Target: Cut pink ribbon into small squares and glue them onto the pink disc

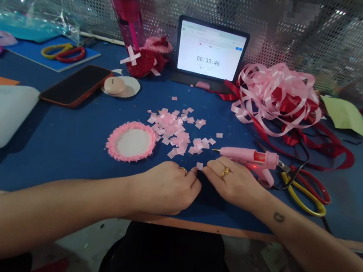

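A small pale pink ribbon square is pinched between the fingertips of both hands, just above the table's front part. My left hand is curled closed, its thumb and forefinger at the square's left side. From the right, my right hand meets it with fingers pressed together. Behind them lies a loose heap of pink ribbon squares. A round white disc with a ruffled pink ribbon border rests left of the heap. Beside my right hand lies a pink glue gun, its red light lit.
Scissors lie by the right wrist, with tangled pink ribbon behind. A tablet showing a timer stands at the back. A phone, a white power bank and more scissors are on the left.
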Demonstrator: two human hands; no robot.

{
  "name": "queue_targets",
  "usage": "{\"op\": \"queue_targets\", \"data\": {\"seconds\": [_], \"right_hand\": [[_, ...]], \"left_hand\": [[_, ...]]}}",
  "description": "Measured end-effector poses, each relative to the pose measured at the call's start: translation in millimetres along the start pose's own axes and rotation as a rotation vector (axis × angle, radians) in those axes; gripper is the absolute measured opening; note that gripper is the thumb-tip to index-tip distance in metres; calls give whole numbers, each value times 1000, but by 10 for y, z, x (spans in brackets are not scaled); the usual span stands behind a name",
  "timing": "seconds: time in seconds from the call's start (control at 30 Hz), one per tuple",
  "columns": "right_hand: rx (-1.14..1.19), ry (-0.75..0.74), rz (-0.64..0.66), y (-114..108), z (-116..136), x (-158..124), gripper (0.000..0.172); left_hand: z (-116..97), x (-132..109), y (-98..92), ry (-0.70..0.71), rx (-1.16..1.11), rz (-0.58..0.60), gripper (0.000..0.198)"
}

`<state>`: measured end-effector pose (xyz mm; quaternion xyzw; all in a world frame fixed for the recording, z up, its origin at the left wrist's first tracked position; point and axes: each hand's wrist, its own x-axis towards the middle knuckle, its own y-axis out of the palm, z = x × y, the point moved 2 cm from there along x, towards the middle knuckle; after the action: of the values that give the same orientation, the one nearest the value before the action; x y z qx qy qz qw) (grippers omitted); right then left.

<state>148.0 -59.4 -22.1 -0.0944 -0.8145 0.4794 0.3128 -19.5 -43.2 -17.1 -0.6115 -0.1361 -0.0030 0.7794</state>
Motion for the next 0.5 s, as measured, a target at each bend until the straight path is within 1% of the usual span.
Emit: {"op": "queue_targets", "data": {"seconds": [0.07,0.2,0.37,0.43,0.5], "right_hand": [[-16,11,-21,-27,-1,-6,26],[-46,29,-82,-114,-9,-52,17],[-51,13,-205,-261,-2,-94,10],[-54,-9,-246,-321,9,-91,9],[-64,-31,-260,-363,22,-86,9]], "left_hand": [[33,-5,-21,-37,-30,-29,18],[130,-15,-75,-127,-52,-137,20],[235,-7,-64,-311,-198,-264,10],[239,-4,-49,-326,-264,-307,7],[226,-8,-50,-306,-275,-349,6]]}}
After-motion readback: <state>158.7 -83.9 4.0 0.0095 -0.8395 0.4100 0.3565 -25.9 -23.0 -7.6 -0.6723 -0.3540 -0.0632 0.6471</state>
